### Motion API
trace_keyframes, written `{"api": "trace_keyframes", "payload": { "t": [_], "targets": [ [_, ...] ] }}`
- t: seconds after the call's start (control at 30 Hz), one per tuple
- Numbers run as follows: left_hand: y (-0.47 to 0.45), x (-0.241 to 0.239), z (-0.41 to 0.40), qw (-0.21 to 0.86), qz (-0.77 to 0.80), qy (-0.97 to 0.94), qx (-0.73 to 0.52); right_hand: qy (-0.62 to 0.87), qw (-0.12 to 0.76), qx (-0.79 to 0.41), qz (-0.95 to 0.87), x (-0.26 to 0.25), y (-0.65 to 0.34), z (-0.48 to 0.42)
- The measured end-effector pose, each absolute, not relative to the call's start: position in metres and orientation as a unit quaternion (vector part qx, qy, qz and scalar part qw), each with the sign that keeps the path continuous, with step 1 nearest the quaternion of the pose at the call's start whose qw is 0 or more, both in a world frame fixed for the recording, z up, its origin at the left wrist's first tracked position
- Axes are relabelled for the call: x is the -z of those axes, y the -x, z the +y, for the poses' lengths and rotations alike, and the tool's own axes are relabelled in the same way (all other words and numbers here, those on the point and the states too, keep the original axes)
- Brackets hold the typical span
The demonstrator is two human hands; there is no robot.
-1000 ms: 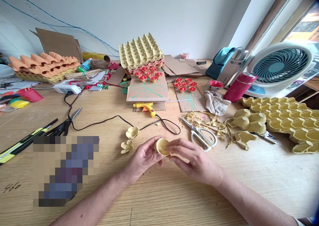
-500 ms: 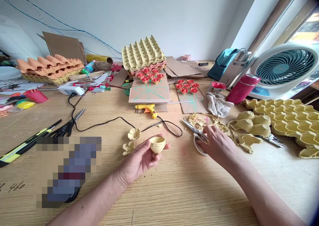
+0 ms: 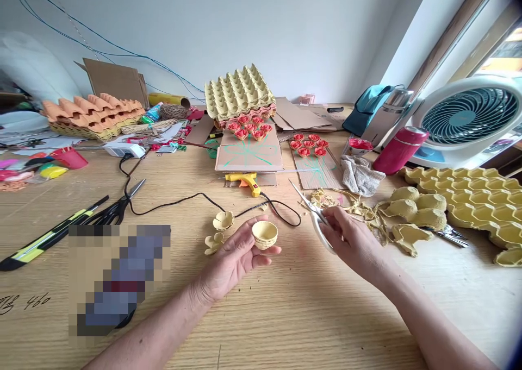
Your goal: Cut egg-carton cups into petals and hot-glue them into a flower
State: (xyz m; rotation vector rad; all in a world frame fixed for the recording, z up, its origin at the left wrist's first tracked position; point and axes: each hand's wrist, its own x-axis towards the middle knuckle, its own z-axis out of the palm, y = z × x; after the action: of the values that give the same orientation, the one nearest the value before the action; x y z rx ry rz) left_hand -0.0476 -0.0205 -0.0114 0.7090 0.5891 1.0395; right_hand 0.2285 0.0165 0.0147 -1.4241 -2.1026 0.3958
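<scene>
Pale-yellow moulded pulp forms the small cup, located nearer the viewer than the yellow glue gun and slightly to its right. Its round mouth faces upward and somewhat toward the viewer, exposing a hollow, matte interior; stacked edges ring the outer wall, resembling nested layers. The left hand grips the cup, thumb at its left side, fingers curled behind and below. Nearer than the glue gun and well to its right, the right hand has its fingers closed around the white handles of the scissors, whose blades point away from the viewer. A scalloped cup and a spread, petalled piece lie nearer than the glue gun, to its left.
</scene>
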Motion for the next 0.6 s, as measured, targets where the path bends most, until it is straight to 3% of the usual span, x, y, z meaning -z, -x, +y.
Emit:
{"api": "trace_keyframes", "payload": {
  "t": [0.3, 0.6],
  "targets": [
    [0.039, 0.008, -0.023, 0.661, 0.382, -0.431, -0.481, 0.432, 0.331, -0.491, -0.68, -0.006, -0.197, 0.003],
    [0.032, 0.015, -0.027, 0.591, 0.451, -0.499, -0.445, 0.378, 0.399, -0.526, -0.649, 0.004, -0.174, -0.008]
  ]
}}
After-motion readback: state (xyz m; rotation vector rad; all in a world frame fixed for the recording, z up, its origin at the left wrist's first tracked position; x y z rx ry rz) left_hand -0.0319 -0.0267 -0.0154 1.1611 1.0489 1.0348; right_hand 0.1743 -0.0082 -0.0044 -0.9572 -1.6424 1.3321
